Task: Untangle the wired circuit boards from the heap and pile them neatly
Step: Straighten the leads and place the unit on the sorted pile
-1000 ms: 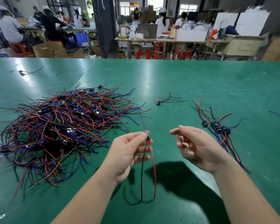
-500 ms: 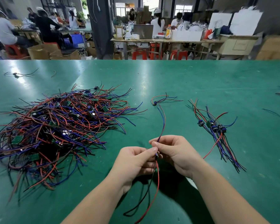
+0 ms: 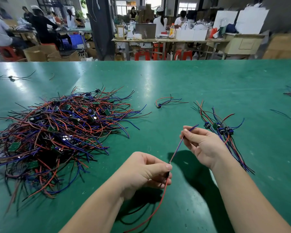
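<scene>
We look over a green tabletop (image 3: pixel 175 78) in a busy workshop, with people at benches and red stools beyond its far edge. Near us, the left hand (image 3: pixel 144 172) pinches one wired circuit board (image 3: pixel 175 149) between thumb and forefinger, where its wires meet. The board itself is mostly hidden by the fingers. Below that pinch a red and a black wire hang down and loop onto the tabletop toward us. The right hand (image 3: pixel 203 145), a little higher and to the right, pinches the far end of the same piece's blue and red wires, which run taut and slanted between the two hands. Well to the left lies the tangled heap (image 3: pixel 57 132) of red, blue and black wires, with small green boards showing among them. Just beyond the right hand lies the smaller pile (image 3: pixel 220 129), its boards side by side and its wires roughly parallel. Between heap and pile, farther back, a single wired board (image 3: pixel 160 105) lies alone.
</scene>
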Motion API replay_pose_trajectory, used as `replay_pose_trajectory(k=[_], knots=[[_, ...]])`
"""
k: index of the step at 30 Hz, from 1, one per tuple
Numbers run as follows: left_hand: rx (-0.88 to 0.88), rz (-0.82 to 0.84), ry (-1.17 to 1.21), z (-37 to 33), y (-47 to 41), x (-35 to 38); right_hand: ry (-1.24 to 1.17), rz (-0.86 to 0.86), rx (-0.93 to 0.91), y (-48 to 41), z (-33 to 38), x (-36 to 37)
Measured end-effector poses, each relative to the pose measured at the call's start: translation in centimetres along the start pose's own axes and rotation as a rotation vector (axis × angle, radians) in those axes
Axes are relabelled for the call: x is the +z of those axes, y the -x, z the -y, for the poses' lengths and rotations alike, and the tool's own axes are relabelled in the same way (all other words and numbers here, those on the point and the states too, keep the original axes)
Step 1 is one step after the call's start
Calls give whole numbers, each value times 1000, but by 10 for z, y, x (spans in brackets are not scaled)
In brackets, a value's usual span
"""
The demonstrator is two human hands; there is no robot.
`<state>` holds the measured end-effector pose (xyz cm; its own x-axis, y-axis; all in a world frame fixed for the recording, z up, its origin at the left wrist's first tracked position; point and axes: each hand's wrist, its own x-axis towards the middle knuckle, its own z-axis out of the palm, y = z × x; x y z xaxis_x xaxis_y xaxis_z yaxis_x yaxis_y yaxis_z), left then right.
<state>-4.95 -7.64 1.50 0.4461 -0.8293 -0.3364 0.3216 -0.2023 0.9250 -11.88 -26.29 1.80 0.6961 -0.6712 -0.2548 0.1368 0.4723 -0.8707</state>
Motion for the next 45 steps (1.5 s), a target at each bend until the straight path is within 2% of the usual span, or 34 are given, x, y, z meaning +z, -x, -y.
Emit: replay_pose_trajectory(k=[9, 17, 21, 27, 30, 33, 35, 37, 39, 41, 45], knots=[[9, 2, -26, -1, 1, -1, -23, -102, -107, 4, -1, 8], [-3, 17, -88, 3, 2, -3, 304, -193, -377, 4, -7, 6], [7, 42, -140, 1, 4, -8, 204, -230, -275, 5, -4, 3], [56, 193, -290, 0, 9, -15, 174, -135, -155, 6, -6, 5], [97, 206, -184, -1, 11, -16, 204, -119, -32, 2, -4, 5], [186, 137, 111, -5, 7, -15, 323, -21, 58, 3, -6, 3], [241, 33, 286, -8, 4, -13, 434, 156, 71, 9, -13, 5], [273, -95, 382, -7, 0, -11, 430, 364, 63, 17, -21, 13], [286, -226, 384, -5, -3, -9, 338, 494, 41, 23, -28, 22], [288, -306, 358, -3, -5, -8, 256, 514, 29, 26, -31, 30], [357, -339, 272, 0, -6, -2, 31, 417, 33, 26, -29, 35]])
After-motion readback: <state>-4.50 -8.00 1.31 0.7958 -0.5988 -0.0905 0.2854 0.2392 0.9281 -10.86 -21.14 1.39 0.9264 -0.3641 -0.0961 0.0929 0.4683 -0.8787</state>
